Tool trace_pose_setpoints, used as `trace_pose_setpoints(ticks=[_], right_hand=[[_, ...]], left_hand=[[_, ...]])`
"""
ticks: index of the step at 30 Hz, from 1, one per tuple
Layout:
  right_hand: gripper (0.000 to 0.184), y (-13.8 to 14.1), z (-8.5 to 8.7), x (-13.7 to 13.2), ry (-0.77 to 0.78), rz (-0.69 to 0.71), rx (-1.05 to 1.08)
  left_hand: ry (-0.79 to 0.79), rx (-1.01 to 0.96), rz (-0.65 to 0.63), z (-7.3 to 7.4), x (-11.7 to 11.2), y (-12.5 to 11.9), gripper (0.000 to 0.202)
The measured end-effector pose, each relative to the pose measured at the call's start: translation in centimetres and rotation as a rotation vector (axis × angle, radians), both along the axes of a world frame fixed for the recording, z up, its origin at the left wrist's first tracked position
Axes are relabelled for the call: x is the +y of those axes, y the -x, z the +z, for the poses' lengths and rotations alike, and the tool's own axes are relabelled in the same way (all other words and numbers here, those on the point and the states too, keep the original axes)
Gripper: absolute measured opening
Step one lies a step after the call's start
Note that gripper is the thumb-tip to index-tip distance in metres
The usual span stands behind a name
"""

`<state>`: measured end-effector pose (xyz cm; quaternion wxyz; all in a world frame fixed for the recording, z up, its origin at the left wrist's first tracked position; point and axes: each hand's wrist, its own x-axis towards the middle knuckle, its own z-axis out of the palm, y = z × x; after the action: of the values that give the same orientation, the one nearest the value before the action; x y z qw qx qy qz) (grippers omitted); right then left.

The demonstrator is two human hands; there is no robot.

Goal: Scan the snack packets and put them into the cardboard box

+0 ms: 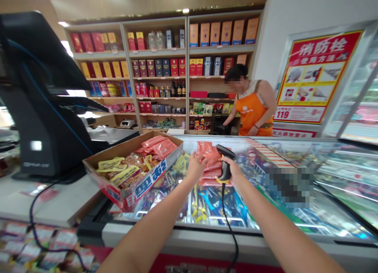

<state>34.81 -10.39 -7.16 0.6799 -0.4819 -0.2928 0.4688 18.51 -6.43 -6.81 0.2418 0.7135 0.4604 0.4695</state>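
A black barcode scanner [226, 171] with a yellow trigger is gripped in my right hand [234, 171], its cord hanging down in front of the freezer. Just left of it, my left hand [196, 166] has its fingers closed at the edge of a salmon-pink snack packet [210, 156]. More of these packets lie piled under it on the glass lid [141, 214] of the freezer. Left of my hands, a cardboard box [156, 173] holds more pink packets and yellow-purple packaged snacks. The scanner's head is over the right side of the pile.
A black checkout terminal [38, 107] stands on the counter [67, 204] at left. Behind the freezer, a person in an orange apron [251, 113] bends beside shelves [159, 52] of boxed goods. A red and yellow poster [319, 76] hangs at right.
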Motion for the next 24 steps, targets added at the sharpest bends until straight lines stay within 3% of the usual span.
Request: trace_pose_setpoints(ticks=[4,6,12,16,20,24], right_hand=[[0.019,3.8,-0.2,1.8,0.014,0.034,-0.015],[0.020,4.7,0.0,2.2,0.000,0.031,-0.037],[0.019,2.6,1.3,0.8,-0.107,-0.048,-0.072],[0.022,1.6,2.4,-1.2,-0.164,0.024,-0.126],[0.032,2.8,3.2,-2.6,-0.167,0.275,-0.177],[0.032,4.0,3.1,-3.0,-0.174,0.423,-0.271]], left_hand=[[-0.079,-0.169,0.091,-0.3,2.0,3.2,0.005],[-0.136,-0.196,0.156,-0.6,2.5,4.3,0.011],[-0.145,0.029,0.342,-0.3,2.7,7.2,0.022],[0.067,0.073,0.446,-0.7,3.7,8.3,0.047],[0.237,-0.010,0.430,-2.3,5.2,8.3,0.060],[0.247,-0.260,0.238,-3.0,6.0,7.7,0.038]])
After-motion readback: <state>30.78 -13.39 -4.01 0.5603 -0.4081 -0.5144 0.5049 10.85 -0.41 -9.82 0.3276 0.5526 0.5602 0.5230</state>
